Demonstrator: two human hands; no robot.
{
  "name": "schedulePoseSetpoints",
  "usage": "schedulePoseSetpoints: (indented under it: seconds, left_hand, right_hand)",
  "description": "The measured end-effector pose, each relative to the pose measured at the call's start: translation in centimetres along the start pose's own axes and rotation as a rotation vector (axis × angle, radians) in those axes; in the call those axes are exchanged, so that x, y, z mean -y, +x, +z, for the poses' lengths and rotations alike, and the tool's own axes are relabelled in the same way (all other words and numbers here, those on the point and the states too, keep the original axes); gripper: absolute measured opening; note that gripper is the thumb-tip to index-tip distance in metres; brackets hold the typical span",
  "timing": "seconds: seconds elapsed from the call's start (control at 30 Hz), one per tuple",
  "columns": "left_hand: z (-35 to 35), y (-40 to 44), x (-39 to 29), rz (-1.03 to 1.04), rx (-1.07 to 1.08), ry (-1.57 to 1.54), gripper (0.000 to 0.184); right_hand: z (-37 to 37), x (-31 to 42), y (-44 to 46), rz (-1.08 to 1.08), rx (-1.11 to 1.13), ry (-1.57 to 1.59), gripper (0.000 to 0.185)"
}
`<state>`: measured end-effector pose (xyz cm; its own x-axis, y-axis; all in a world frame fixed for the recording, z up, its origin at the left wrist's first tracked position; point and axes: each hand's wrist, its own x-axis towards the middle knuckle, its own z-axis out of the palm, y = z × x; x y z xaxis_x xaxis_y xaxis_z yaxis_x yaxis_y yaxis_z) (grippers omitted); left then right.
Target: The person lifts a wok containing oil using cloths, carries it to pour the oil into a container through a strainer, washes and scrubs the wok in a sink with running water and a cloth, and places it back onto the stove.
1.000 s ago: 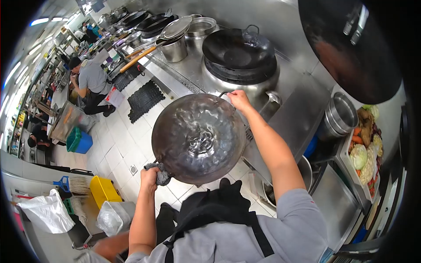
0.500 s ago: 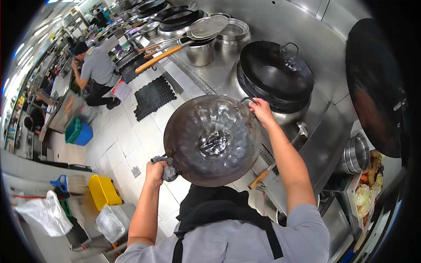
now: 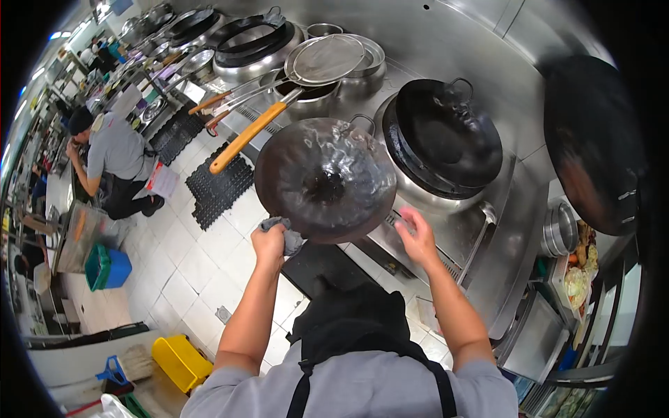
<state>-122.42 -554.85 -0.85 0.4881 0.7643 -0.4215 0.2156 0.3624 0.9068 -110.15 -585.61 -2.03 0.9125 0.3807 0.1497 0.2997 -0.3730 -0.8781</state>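
Observation:
A dark, hammered wok (image 3: 289, 167) is held out in front of me, with liquid shining in its bowl. My left hand (image 3: 268, 245) is closed at the wok's near left edge over a crumpled grey cloth (image 3: 293, 242); the handle underneath is hidden. My right hand (image 3: 417, 238) is off the wok, just beyond its lower right rim, with fingers apart and slightly blurred. On the wok's far side, a loop handle (image 3: 363, 120) stands free. Another black wok (image 3: 446, 139) rests on the burner to the right.
Strainers, one with a wooden handle (image 3: 254, 132), lie over a pot (image 3: 313, 104) beyond the wok. A ladle (image 3: 488, 212) lies on the steel stove at right. A crouching person (image 3: 118, 150) is at left, near a black floor mat (image 3: 219, 184) and a blue bin (image 3: 111, 268).
My right hand has let go of the loop handle and moved down toward me. The wok has turned, bringing that handle to the far side. My left hand keeps its grip with the cloth.

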Motion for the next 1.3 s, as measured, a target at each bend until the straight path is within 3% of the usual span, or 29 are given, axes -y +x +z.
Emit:
schedulePoseSetpoints:
  seconds: [0.27, 0.33, 0.47, 0.53, 0.67, 0.77, 0.83, 0.87, 0.93, 1.0, 1.07, 1.2, 1.27, 1.3]
  left_hand:
    - [5.3, 1.1, -1.0, -0.013, 0.209, -0.059, 0.023]
    - [5.7, 1.2, -0.9, -0.001, 0.244, -0.039, 0.022]
    - [3.0, 2.2, 0.8, 0.026, 0.294, 0.005, 0.040]
    - [0.4, 0.9, -0.5, -0.033, 0.327, 0.035, 0.038]
    - [-2.1, -1.8, -0.1, 0.002, 0.483, -0.013, 0.030]
    - [0.2, -4.7, -0.8, -0.310, 0.777, -0.198, 0.032]
    - [2.6, -6.6, -2.3, -0.510, 1.067, -0.354, 0.053]
    - [3.5, -7.1, -3.1, -0.503, 1.109, -0.356, 0.059]
    - [6.0, -6.5, -2.8, -0.614, 1.083, -0.533, 0.051]
    - [7.8, -4.8, -1.2, -0.786, 1.206, -0.640, 0.055]
    - [9.2, -6.5, -1.6, -0.866, 1.149, -0.548, 0.067]
    - [10.1, -8.4, -0.6, -0.889, 1.322, -0.560, 0.065]
    - [11.4, -9.0, 0.0, -0.397, 1.259, -0.137, 0.051]
    - [11.8, -9.0, -0.1, -0.513, 1.204, -0.245, 0.045]
  right_hand:
    - [-0.5, -1.4, -9.1, 0.405, -0.061, 0.109, 0.018]
    - [0.4, -2.1, -9.5, 0.414, -0.094, 0.196, 0.018]
    - [1.0, -2.0, -10.0, 0.456, -0.068, 0.377, 0.016]
    - [1.1, -0.9, -9.8, 0.471, -0.066, 0.379, 0.016]
    - [2.4, 1.9, -9.6, 0.398, 0.149, 0.520, 0.022]
    - [2.9, 5.9, -8.1, 0.388, 0.268, 0.653, 0.027]
    - [3.3, 6.0, -7.3, 0.383, 0.368, 0.711, 0.038]
    - [2.4, 7.4, -6.7, 0.350, 0.370, 0.601, 0.030]
    - [1.6, 5.8, -5.7, 0.235, 0.266, 0.308, 0.020]
    - [-0.2, 9.2, -4.6, 0.244, 0.129, 0.515, 0.013]
    - [-1.7, 10.3, -3.9, 0.267, 0.077, 0.557, 0.015]
    - [-4.7, 9.2, -4.9, 0.279, -0.053, 0.481, 0.013]
    - [-6.5, 9.0, -5.9, 0.234, -0.151, 0.496, 0.012]
    - [-7.6, 7.9, -6.7, 0.183, -0.154, 0.393, 0.016]
